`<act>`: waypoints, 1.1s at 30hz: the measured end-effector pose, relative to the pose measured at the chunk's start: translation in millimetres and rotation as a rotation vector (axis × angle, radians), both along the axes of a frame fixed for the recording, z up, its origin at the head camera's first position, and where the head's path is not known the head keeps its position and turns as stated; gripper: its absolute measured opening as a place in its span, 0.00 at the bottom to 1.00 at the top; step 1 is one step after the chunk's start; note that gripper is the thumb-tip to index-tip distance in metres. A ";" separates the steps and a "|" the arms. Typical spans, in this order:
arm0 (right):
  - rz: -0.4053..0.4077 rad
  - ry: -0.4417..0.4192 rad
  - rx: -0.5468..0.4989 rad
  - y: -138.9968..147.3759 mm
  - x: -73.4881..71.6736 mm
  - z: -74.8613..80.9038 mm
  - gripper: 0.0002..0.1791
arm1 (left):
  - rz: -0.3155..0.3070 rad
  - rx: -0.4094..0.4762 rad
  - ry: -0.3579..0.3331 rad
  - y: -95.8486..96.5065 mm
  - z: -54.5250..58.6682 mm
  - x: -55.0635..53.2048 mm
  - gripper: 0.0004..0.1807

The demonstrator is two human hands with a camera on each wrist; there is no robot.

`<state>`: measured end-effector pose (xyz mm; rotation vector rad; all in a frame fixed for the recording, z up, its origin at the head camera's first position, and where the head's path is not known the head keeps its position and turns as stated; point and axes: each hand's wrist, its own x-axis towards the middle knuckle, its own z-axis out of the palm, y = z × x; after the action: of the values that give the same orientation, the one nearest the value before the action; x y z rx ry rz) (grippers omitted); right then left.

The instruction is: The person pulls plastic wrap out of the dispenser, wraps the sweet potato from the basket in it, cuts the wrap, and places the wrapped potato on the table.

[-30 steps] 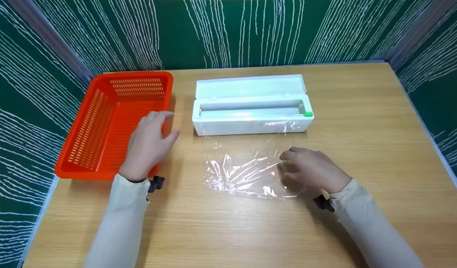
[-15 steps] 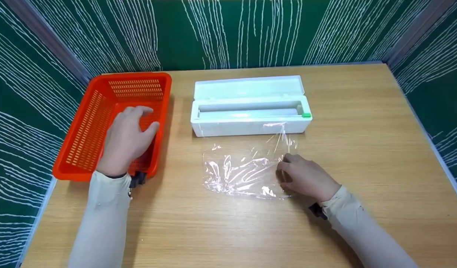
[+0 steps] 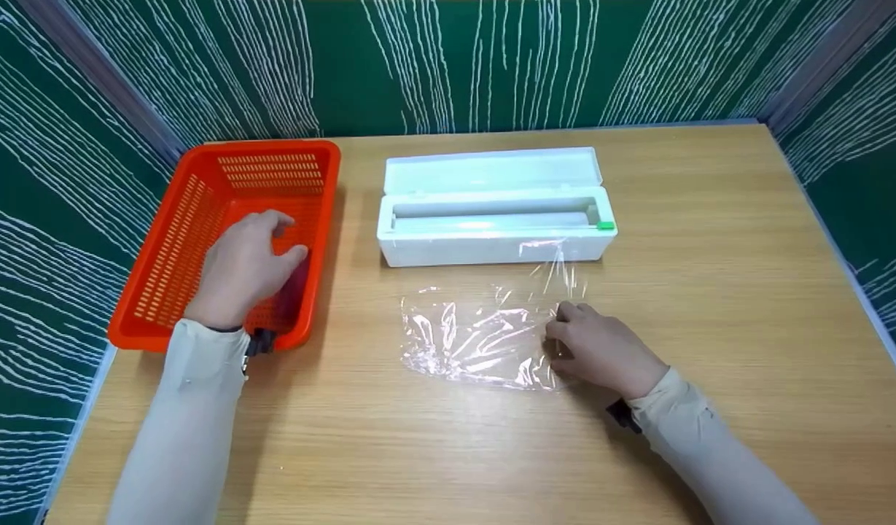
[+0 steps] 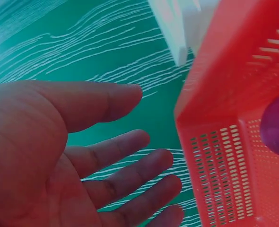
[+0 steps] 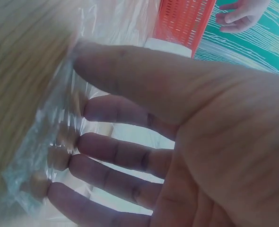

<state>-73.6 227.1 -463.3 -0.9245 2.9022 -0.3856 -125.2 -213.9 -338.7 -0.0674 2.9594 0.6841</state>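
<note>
My left hand point(image 3: 243, 266) hovers over the red plastic basket point(image 3: 332, 197), fingers loosely bent and thumb apart, holding nothing. A smooth, rounded dark purple thing point(image 4: 277, 126) lies in the basket, partly cut off in the left wrist view; in the head view my hand covers part of it. On the table, a crinkled sheet of clear plastic wrap point(image 3: 469, 339) stretches from a white wrap dispenser box point(image 3: 455, 251). At the sheet's right edge is my right hand point(image 3: 601, 346); its fairly straight fingertips point(image 5: 94, 109) touch the film, thumb and fingers apart.
The dispenser's lid point(image 3: 491, 171) stands raised at the back, and a green tab point(image 3: 605, 226) sits at its right end. The wooden table point(image 3: 448, 452) is bordered by green panels point(image 3: 491, 65) with white streaks at the back and sides.
My left hand has moved left, from the basket's right rim to over its inside. My right hand has shifted slightly left and down onto the film, which shows more creases toward the box.
</note>
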 end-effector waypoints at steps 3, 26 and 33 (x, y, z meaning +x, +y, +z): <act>0.001 0.000 0.003 -0.5 0.0 0.3 0.10 | -0.011 -0.022 -0.018 0.1 -0.5 -4.6 0.31; 0.013 0.012 0.010 0.8 2.0 0.8 0.12 | -0.001 -0.008 -0.159 -21.8 -12.9 -26.1 0.36; 0.011 0.000 0.027 2.0 2.7 -0.2 0.14 | -0.007 -0.018 -0.201 -25.6 -12.8 -29.6 0.39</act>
<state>-70.9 229.1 -463.5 -0.9365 2.8933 -0.3452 -154.8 -239.5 -351.5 -0.1193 2.7726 0.6106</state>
